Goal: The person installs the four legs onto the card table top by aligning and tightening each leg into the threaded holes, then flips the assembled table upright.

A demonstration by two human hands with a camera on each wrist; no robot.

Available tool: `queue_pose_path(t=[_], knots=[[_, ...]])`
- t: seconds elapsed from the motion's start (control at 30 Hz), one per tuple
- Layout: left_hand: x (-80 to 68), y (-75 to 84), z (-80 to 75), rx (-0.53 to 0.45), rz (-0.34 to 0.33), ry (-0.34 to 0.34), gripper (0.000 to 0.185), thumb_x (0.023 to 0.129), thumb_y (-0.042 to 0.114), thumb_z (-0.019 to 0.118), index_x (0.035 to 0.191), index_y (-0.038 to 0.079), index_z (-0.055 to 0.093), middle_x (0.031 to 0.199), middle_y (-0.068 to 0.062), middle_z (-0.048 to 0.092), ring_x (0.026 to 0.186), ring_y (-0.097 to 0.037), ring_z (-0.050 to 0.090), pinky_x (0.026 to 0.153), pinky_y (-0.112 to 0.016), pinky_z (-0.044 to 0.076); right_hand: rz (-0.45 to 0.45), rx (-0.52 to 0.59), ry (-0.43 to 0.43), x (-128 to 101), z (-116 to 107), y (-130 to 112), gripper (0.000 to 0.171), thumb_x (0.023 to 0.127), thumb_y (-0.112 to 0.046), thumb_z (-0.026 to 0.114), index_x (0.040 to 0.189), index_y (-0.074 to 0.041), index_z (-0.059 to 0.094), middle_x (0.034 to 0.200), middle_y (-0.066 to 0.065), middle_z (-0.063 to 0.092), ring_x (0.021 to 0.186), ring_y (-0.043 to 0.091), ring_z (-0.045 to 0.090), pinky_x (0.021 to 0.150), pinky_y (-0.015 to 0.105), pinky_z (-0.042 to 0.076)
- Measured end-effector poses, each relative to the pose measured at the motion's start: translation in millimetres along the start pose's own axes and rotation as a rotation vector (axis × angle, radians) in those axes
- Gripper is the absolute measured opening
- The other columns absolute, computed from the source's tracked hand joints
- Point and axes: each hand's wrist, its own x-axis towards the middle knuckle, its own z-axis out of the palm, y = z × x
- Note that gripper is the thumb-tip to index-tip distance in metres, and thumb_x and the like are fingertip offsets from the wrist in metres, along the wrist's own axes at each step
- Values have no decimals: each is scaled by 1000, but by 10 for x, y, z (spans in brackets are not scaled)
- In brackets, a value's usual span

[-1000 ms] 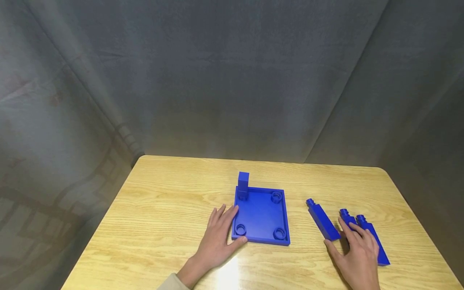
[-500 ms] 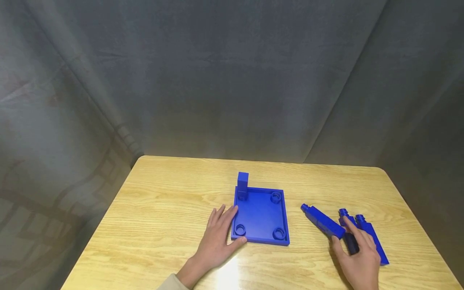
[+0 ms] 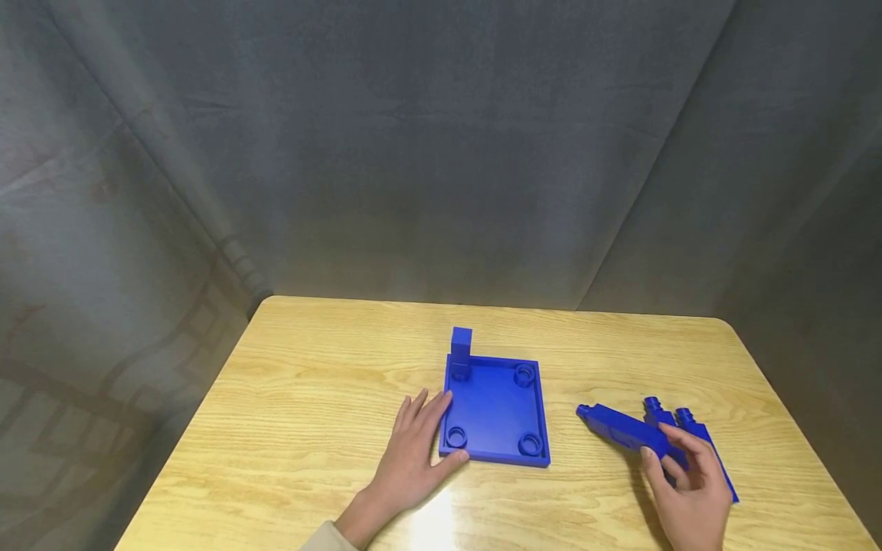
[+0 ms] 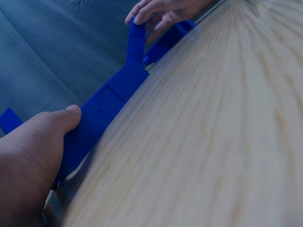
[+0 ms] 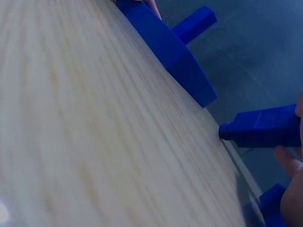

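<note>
A square blue base plate [image 3: 498, 409] with round sockets at its corners lies on the wooden table [image 3: 310, 428]; one blue peg [image 3: 462, 350] stands upright in its far left socket. My left hand [image 3: 420, 444] rests flat against the plate's left edge, thumb at the near corner [image 4: 71, 116]. My right hand [image 3: 689, 490] pinches a long blue peg [image 3: 623, 430] at its near end, lifted off the table and pointing left [image 5: 262, 127]. Two more blue pegs [image 3: 692, 440] lie side by side under and beyond that hand.
Grey curtain [image 3: 441, 153] hangs behind and around the table. The table's right edge runs close past the loose pegs.
My right hand has gripped the leftmost loose peg, lifted it and turned it so it points more to the left. The left hand and plate have stayed put.
</note>
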Motion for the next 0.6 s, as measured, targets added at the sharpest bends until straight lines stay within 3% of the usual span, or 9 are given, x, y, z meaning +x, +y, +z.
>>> queue_pose_path(t=[0.2,0.33,0.43,0.6], knots=[[-5,6,-8,10,-9,1,90,102,60,70,173,14,39,174,-9,46,165,-44,31,135,-66,15,102,255,73,-3,6,-6,43,85,37,64,123,18,71,120,1,76,114,16,65,79,10,59],[-7,6,1,16,-19,4,90,102,61,70,173,15,39,174,-8,46,165,-44,31,134,-67,16,108,257,69,-29,32,-52,47,84,37,65,123,13,75,118,4,75,112,17,64,79,9,59],[-3,4,11,18,-22,-2,90,102,62,69,173,16,39,175,-7,46,165,-43,30,134,-66,16,75,202,58,-52,48,-118,47,82,38,65,125,19,71,116,1,72,112,15,63,76,7,58],[8,15,-5,23,-30,-11,90,102,63,68,174,16,39,174,-8,46,165,-42,31,134,-66,17,-86,284,11,-56,83,-200,47,79,41,62,125,30,64,115,2,71,106,11,65,74,7,56]])
